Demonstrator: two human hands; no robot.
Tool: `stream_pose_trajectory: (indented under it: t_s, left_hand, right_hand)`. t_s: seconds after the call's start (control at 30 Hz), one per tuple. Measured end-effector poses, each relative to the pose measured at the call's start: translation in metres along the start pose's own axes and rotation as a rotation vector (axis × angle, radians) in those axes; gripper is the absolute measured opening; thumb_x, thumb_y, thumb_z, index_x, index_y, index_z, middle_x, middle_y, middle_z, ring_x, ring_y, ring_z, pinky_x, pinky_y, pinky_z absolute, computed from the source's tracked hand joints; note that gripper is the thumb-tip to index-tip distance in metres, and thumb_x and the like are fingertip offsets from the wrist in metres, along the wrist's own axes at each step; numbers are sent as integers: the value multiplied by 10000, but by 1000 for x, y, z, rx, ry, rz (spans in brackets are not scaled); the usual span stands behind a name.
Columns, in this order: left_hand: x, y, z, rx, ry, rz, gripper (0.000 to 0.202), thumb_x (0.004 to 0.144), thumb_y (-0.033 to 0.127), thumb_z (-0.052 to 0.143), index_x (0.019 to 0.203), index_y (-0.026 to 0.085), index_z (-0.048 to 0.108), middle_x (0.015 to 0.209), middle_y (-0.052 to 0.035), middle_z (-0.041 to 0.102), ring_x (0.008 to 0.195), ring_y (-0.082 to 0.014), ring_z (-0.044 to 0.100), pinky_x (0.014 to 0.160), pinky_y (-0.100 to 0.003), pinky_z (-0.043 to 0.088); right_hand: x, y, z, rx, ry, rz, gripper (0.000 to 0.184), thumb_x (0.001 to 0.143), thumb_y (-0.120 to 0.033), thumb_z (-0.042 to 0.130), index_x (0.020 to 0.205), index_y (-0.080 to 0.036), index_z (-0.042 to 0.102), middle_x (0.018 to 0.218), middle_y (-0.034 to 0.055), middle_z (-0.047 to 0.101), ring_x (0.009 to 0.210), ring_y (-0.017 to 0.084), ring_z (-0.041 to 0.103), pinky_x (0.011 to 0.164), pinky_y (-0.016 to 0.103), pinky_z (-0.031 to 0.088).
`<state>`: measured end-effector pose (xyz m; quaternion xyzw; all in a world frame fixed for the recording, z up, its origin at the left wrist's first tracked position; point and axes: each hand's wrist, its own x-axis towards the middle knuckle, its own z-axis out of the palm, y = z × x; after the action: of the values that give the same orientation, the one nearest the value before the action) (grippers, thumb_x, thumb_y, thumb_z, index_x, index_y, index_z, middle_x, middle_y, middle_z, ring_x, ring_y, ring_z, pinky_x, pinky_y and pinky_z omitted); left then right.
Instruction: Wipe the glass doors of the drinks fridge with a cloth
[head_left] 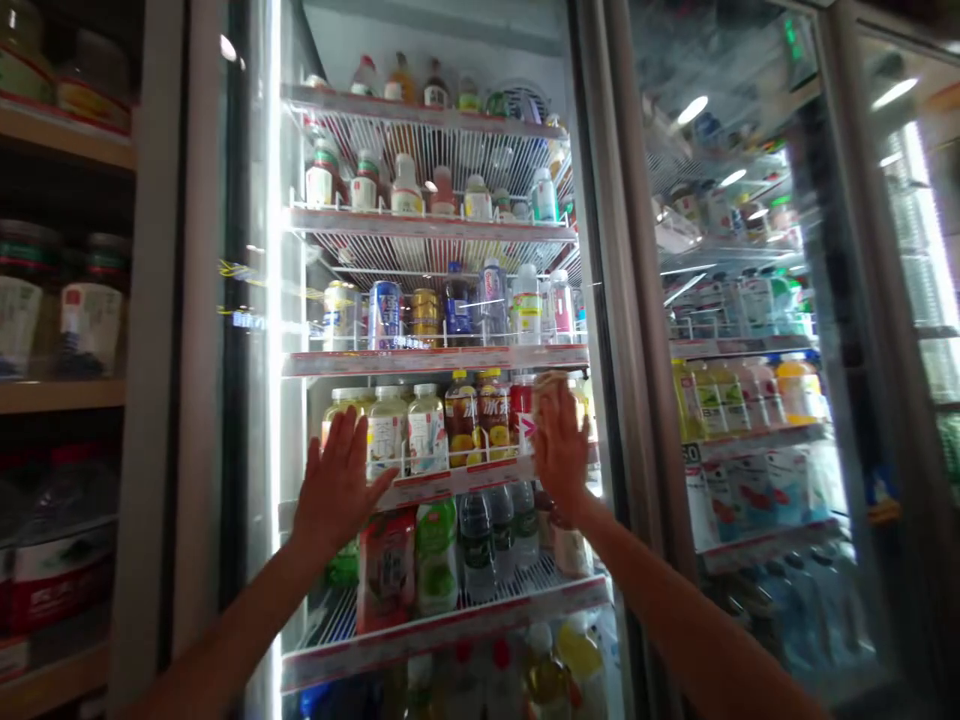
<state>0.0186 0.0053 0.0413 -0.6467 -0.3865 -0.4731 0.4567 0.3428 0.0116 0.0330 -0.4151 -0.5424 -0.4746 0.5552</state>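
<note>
My left hand (337, 485) is raised before the lit drinks fridge, palm forward, fingers stretched up and thumb out to the side. Nothing shows in it. Behind it stand pale bottles with white caps (386, 430). My right hand (561, 450) is raised to the right, fingers upward, in front of the same shelf. A pale beige patch (551, 380) shows at its fingertips; whether this is a cloth or a reflection I cannot tell. Between the hands are brown bottles with yellow caps (461, 415). Faint reflections suggest glass in front of the shelves; whether either hand touches it is unclear.
Below the hands, a wire shelf holds a red pack (386, 575), a green pack (436, 560) and clear bottles (478, 545). Cans (384, 315) and bottles line upper shelves. A metal door frame (649, 300) stands right, beside another fridge. Jars (90, 315) fill shelves at left.
</note>
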Motion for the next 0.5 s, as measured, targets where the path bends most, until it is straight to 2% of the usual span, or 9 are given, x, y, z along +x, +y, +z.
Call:
stream_pose_trajectory:
  t_s: [0.07, 0.13, 0.17, 0.27, 0.3, 0.33, 0.37, 0.43, 0.5]
  left_hand:
    - [-1, -2, -2, 1, -4, 3, 757, 886, 580, 251, 1464, 124, 72, 1499, -177, 231, 1397, -301, 181, 1101, -525, 171]
    - [0, -8, -6, -2, -13, 30, 728, 888, 571, 255, 1458, 133, 141, 1486, -169, 273, 1388, -293, 217, 1106, -517, 168]
    - [3, -11, -9, -1, -19, 36, 710, 889, 566, 254, 1449, 135, 187, 1476, -168, 298, 1382, -290, 237, 1109, -516, 162]
    - [25, -23, -19, 26, -13, -76, 697, 889, 554, 233, 1407, 93, 295, 1462, -192, 313, 1369, -311, 260, 1100, -547, 159]
    - [35, -26, -22, 41, -3, -136, 709, 887, 554, 220, 1397, 68, 306, 1467, -205, 293, 1372, -322, 250, 1093, -561, 161]
    - [46, -28, -25, 54, -2, -181, 722, 885, 552, 207, 1392, 47, 306, 1475, -212, 270, 1377, -328, 232, 1090, -570, 158]
    - [57, -28, -26, 63, -8, -199, 728, 883, 548, 195, 1390, 37, 303, 1481, -211, 255, 1382, -325, 218, 1092, -569, 152]
    - [74, -28, -27, 65, -31, -171, 733, 878, 540, 179, 1393, 32, 296, 1486, -199, 251, 1390, -306, 203, 1106, -545, 137]
    - [83, -25, -25, 60, -35, -130, 738, 873, 537, 175, 1396, 30, 289, 1484, -194, 260, 1392, -295, 203, 1115, -522, 131]
  right_hand:
    - [-1, -13, -2, 48, -146, -233, 600, 907, -226, 361, 1468, -233, 148, 1505, 76, 290, 1419, 211, 157, 1120, 491, 170]
    - [12, -8, -4, 42, -195, -276, 565, 911, -231, 345, 1457, -235, 198, 1486, 70, 333, 1407, 200, 200, 1126, 494, 160]
    - [24, 0, -4, 17, -174, -193, 547, 915, -236, 328, 1452, -221, 222, 1478, 84, 345, 1399, 210, 225, 1118, 509, 168]
    - [73, 23, 0, -82, -37, 261, 538, 913, -251, 296, 1439, -142, 260, 1478, 155, 318, 1378, 275, 261, 1071, 567, 229]
    - [88, 22, 2, -101, -8, 356, 543, 910, -254, 293, 1439, -133, 259, 1486, 162, 297, 1377, 289, 258, 1059, 577, 246]
    - [98, 17, 4, -107, 4, 383, 547, 909, -257, 291, 1441, -138, 252, 1496, 158, 276, 1381, 293, 248, 1055, 577, 256]
    - [104, 8, 6, -100, -4, 329, 548, 910, -257, 288, 1447, -156, 239, 1505, 141, 263, 1388, 284, 233, 1062, 567, 254]
    - [104, -12, 8, -65, -82, 34, 551, 914, -254, 286, 1457, -217, 203, 1519, 79, 252, 1406, 238, 194, 1099, 528, 221]
    - [98, -20, 7, -41, -170, -244, 553, 917, -252, 284, 1460, -258, 177, 1521, 31, 254, 1414, 193, 169, 1128, 494, 178]
